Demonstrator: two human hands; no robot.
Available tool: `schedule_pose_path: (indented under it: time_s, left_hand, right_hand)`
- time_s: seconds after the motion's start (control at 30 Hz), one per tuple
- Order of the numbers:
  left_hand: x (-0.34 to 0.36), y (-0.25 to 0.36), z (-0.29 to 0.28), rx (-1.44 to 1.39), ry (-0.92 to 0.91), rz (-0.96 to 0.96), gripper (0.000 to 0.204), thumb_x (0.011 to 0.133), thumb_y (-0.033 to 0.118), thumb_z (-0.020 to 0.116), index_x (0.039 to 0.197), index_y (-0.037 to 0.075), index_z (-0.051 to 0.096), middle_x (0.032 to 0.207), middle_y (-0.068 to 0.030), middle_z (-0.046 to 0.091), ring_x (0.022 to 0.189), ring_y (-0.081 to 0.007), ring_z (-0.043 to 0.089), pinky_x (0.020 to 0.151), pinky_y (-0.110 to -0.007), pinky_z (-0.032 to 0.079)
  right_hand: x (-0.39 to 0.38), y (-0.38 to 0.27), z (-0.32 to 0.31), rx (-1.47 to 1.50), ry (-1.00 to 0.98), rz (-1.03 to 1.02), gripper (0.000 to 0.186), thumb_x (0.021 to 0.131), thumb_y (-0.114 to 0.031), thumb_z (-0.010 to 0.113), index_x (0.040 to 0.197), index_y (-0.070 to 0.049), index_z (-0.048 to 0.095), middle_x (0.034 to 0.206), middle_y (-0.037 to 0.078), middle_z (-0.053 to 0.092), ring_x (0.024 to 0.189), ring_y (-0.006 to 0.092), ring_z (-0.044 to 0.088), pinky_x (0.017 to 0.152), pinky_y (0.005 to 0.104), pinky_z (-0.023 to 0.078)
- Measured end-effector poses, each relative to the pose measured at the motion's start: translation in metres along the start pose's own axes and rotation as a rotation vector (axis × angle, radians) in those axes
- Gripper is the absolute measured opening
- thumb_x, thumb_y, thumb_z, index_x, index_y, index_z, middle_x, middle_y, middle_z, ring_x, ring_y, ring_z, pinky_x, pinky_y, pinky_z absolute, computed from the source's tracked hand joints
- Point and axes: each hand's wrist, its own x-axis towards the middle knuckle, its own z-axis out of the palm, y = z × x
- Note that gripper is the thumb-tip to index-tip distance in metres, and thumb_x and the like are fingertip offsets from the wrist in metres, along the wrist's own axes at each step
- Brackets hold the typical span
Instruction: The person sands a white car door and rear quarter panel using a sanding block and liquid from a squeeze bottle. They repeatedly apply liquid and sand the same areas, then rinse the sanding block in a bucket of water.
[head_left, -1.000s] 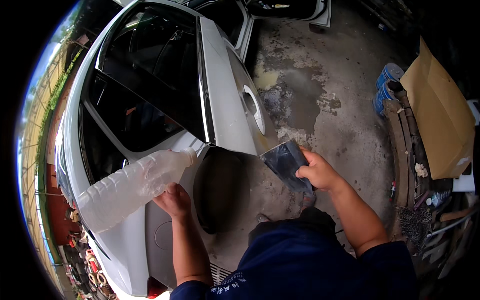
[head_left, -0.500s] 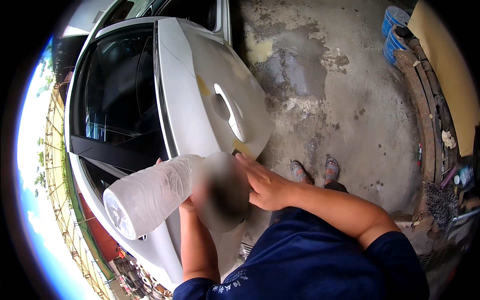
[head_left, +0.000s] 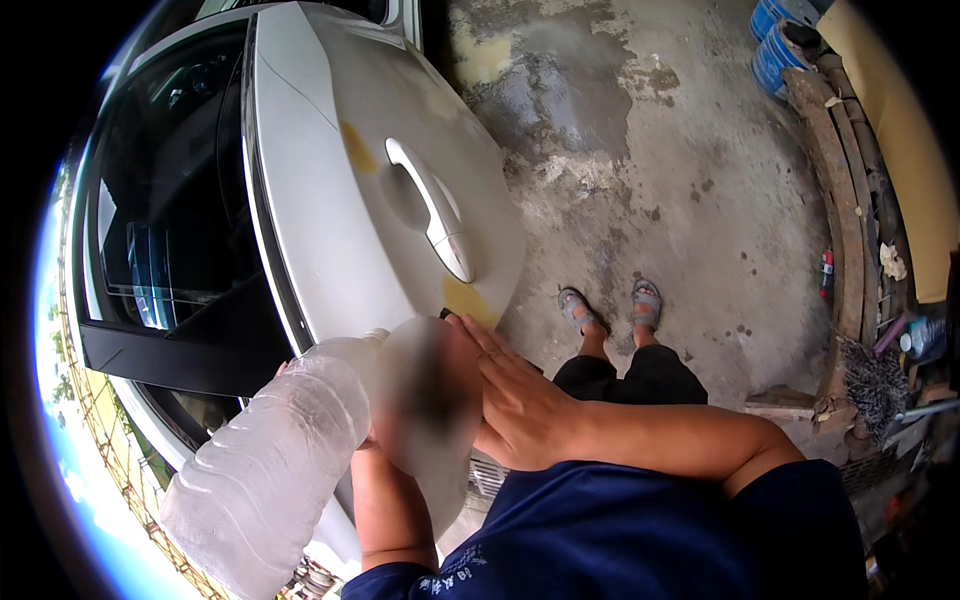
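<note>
A white car door [head_left: 310, 220] fills the left of the view, with a dark window [head_left: 165, 190], a white handle [head_left: 425, 205] and yellowish patches [head_left: 460, 295] on its paint. My left hand [head_left: 366, 440], mostly hidden, grips a large translucent plastic bottle [head_left: 260, 460], held tilted with its neck toward the upper right. My right hand [head_left: 510, 395] has its fingers laid close together over a dark flat pad [head_left: 449, 314] just below the handle, beside the bottle's neck. Only edges of the pad show; a blurred oval hides the area between bottle and fingers.
My sandalled feet [head_left: 645, 305] stand on stained concrete [head_left: 700, 170]. Along the right are blue buckets [head_left: 778, 60], worn planks [head_left: 830, 200], a tan cardboard sheet [head_left: 910, 150], a shaggy dark mop-like thing [head_left: 872, 390] and a low wooden block [head_left: 778, 400].
My right hand and the pad have moved left from over the floor to below the handle, next to the bottle. The view has shifted, showing the door closer.
</note>
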Motion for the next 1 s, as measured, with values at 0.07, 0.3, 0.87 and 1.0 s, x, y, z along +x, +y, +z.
schedule_pose_path:
  time_s: [0.07, 0.3, 0.87, 1.0]
  left_hand:
    - [-0.006, -0.006, 0.000, 0.034, 0.048, 0.001, 0.064, 0.094, 0.049, 0.061, 0.121, -0.009, 0.058, 0.102, -0.0189, 0.072, 0.084, -0.0288, 0.071, 0.078, -0.038, 0.055]
    - [0.014, 0.024, 0.016, -0.077, 0.065, -0.066, 0.063, 0.094, 0.047, 0.061, 0.122, -0.009, 0.058, 0.103, -0.0178, 0.072, 0.089, -0.0290, 0.072, 0.083, -0.037, 0.055]
    - [0.017, 0.024, 0.009, -0.051, 0.081, -0.029, 0.070, 0.093, 0.047, 0.063, 0.128, -0.012, 0.048, 0.103, -0.0233, 0.069, 0.088, -0.0314, 0.071, 0.080, -0.040, 0.058]
    - [0.008, 0.016, 0.010, -0.021, 0.055, -0.019, 0.070, 0.093, 0.046, 0.063, 0.129, -0.012, 0.047, 0.106, -0.0239, 0.068, 0.088, -0.0315, 0.071, 0.080, -0.039, 0.058]
  right_hand:
    - [0.024, 0.018, -0.006, -0.017, 0.083, -0.056, 0.088, 0.088, -0.030, 0.060, 0.152, 0.013, 0.017, 0.158, 0.037, 0.013, 0.150, 0.0503, 0.004, 0.124, 0.0561, 0.006]
    - [0.009, -0.015, -0.004, 0.015, 0.031, 0.039, 0.073, 0.096, -0.027, 0.047, 0.147, 0.019, 0.021, 0.156, 0.041, 0.013, 0.149, 0.0525, 0.009, 0.123, 0.0552, 0.008]
    - [0.025, -0.011, 0.002, -0.046, 0.073, 0.136, 0.072, 0.100, -0.030, 0.039, 0.142, 0.026, 0.023, 0.152, 0.045, 0.017, 0.149, 0.0511, 0.011, 0.124, 0.0506, 0.011]
    - [0.038, 0.000, 0.000, -0.041, 0.151, 0.140, 0.072, 0.100, -0.031, 0.039, 0.142, 0.026, 0.023, 0.152, 0.045, 0.018, 0.149, 0.0506, 0.013, 0.124, 0.0501, 0.011]
